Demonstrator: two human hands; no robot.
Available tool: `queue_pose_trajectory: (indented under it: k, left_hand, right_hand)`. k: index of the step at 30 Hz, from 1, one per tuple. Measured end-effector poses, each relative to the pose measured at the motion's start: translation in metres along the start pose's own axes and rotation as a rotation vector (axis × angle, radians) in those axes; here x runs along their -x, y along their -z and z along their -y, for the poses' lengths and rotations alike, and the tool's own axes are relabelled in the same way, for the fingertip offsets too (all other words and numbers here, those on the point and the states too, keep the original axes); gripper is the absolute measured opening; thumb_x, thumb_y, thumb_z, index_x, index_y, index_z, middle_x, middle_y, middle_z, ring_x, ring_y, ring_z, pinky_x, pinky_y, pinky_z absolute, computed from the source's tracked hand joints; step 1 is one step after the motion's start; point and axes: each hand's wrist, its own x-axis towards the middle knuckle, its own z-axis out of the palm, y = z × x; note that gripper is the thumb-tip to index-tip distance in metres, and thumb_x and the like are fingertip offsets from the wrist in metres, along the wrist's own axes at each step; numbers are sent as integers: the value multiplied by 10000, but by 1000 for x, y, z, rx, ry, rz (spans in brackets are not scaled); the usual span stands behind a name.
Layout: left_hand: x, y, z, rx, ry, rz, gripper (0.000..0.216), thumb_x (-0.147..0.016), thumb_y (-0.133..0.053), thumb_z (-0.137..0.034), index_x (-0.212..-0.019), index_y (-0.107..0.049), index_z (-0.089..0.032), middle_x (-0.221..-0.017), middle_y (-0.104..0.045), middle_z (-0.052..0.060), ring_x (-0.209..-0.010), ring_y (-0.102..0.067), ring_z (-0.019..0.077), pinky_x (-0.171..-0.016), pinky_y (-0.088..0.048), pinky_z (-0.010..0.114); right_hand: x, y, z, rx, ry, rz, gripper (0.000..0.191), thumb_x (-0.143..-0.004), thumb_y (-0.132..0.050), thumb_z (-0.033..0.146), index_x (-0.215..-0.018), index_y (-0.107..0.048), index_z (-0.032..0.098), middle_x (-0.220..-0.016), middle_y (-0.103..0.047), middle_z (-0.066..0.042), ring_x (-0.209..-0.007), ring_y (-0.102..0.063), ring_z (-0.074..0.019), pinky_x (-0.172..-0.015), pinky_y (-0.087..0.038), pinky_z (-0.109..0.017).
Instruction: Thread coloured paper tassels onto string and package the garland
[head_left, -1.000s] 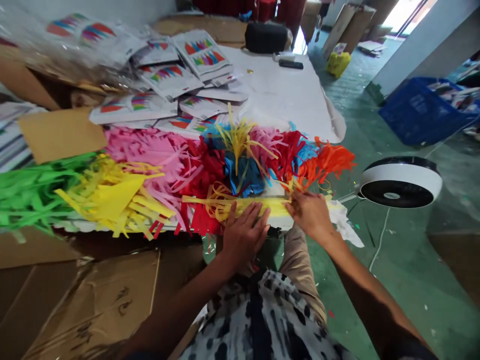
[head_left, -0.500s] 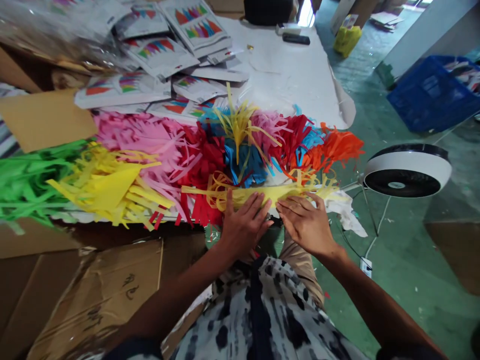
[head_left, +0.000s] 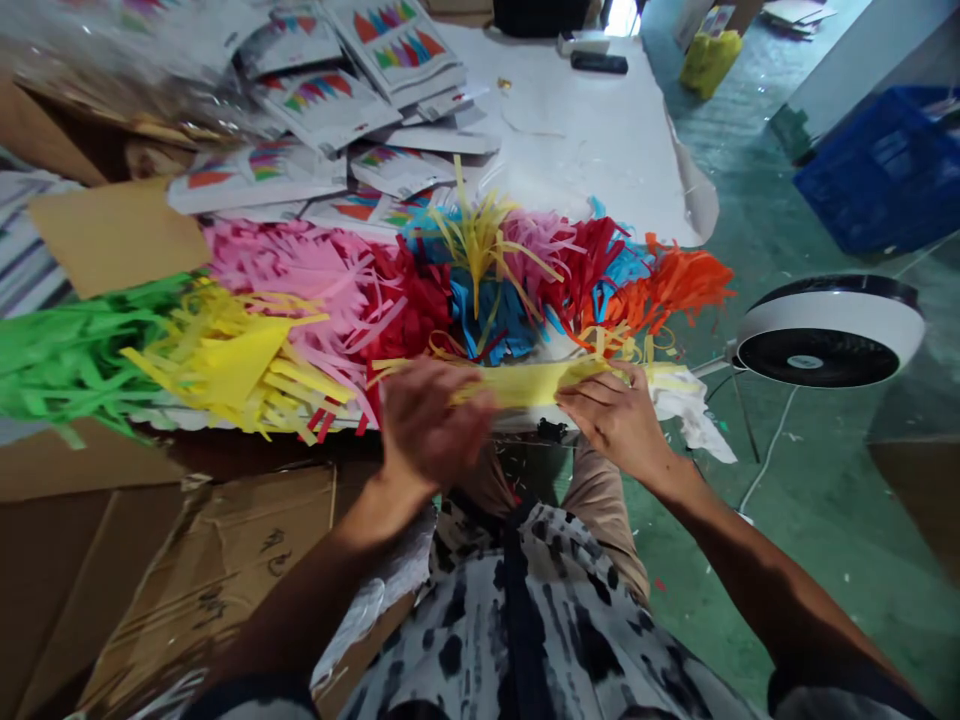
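A long yellow fringed paper strip lies along the near edge of the white table. My right hand rests on the strip's right part, fingers bent and pressing it down. My left hand is blurred by motion at the strip's left part, fingers curled over the paper. Behind the strip lie heaps of cut fringe paper: red, blue, pink, orange, yellow and green.
Printed packets with coloured triangles are stacked at the table's back left. A white round fan stands on the green floor to the right, a blue crate behind it. Cardboard boxes sit at the lower left.
My left hand slid left along the yellow strip and curled over it. My right hand stayed on the strip's right part. The camera tilted slightly.
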Motion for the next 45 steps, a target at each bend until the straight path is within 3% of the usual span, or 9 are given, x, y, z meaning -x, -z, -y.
queue_pose_trajectory:
  k: [4, 9, 16, 19, 23, 28, 33, 38, 45]
  left_hand:
    - [-2, -43, -33, 193, -69, 312, 201, -1021, -635, -255, -1189, -737, -215, -1164, -780, 85, -1140, -690, 252, -998, -576, 418]
    - [-4, -60, -26, 253, -3, 428, 215, -1037, -615, -295, -1161, -730, -163, -1143, -760, 115, -1097, -680, 265, -968, -583, 422]
    - [-9, -64, -12, 176, -113, 460, 184, -1040, -595, -207, -1141, -739, -153, -1121, -764, 108, -1050, -678, 261, -905, -578, 401]
    - [-9, -64, -10, 182, -115, 449, 177, -1047, -596, -229, -1108, -746, -158, -1109, -764, 103, -1042, -684, 253, -899, -575, 393]
    - [1, -54, -12, 191, -102, 399, 162, -1032, -604, -188, -1110, -744, -165, -1130, -758, 110, -1063, -686, 251, -900, -581, 389]
    - [20, -36, -14, 205, -111, 405, 199, -1017, -593, -135, -1140, -744, -171, -1083, -763, 106, -1001, -687, 241, -856, -584, 375]
    - [25, -27, -7, 261, 30, 324, 156, -1031, -628, -237, -970, -759, -180, -938, -763, 62, -880, -689, 199, -774, -553, 336]
    - [30, -24, -9, 348, 317, 231, 166, -1004, -683, -276, -872, -741, -194, -929, -726, 43, -925, -666, 198, -846, -542, 351]
    - [29, -28, -21, 184, 470, 214, 109, -950, -728, -260, -885, -712, -174, -1022, -676, 93, -1025, -613, 251, -901, -551, 404]
  right_hand:
    - [-2, -3, 2, 88, 8, 53, 227, -1085, -551, 215, -1157, -760, 266, -1141, -822, 2, -1013, -696, -209, -1127, -306, -475]
    - [-9, -7, 3, 101, -30, 35, 271, -1103, -494, 243, -1082, -762, 204, -1029, -812, -47, -968, -680, -225, -1093, -324, -468]
    - [-15, -2, -2, 19, -4, 7, 242, -1073, -587, 381, -1131, -756, 217, -1131, -808, -52, -1090, -663, -242, -1106, -308, -470]
    - [-16, -1, -1, 61, 3, 1, 220, -1079, -582, 339, -1111, -769, 227, -1119, -817, -42, -1083, -661, -232, -1103, -299, -463]
    - [-12, 2, 4, 69, 25, -3, 223, -1081, -558, 260, -1057, -776, 218, -1018, -823, -29, -1013, -663, -217, -1100, -297, -459]
    - [-3, 7, 8, -18, 4, 68, 218, -1076, -574, 339, -1131, -774, 272, -1111, -802, -31, -1061, -637, -238, -1083, -297, -474]
    - [-12, 10, -2, -127, -102, 121, 232, -1074, -589, 393, -1042, -775, 259, -1033, -800, -33, -1025, -667, -238, -965, -337, -422]
    - [-23, 12, -7, -233, -142, 167, 279, -1067, -600, 432, -926, -765, 257, -933, -786, -15, -953, -686, -222, -886, -375, -379]
    - [-20, 0, 2, -158, -276, 66, 300, -1046, -619, 419, -829, -725, 241, -809, -749, -19, -880, -678, -231, -875, -367, -391]
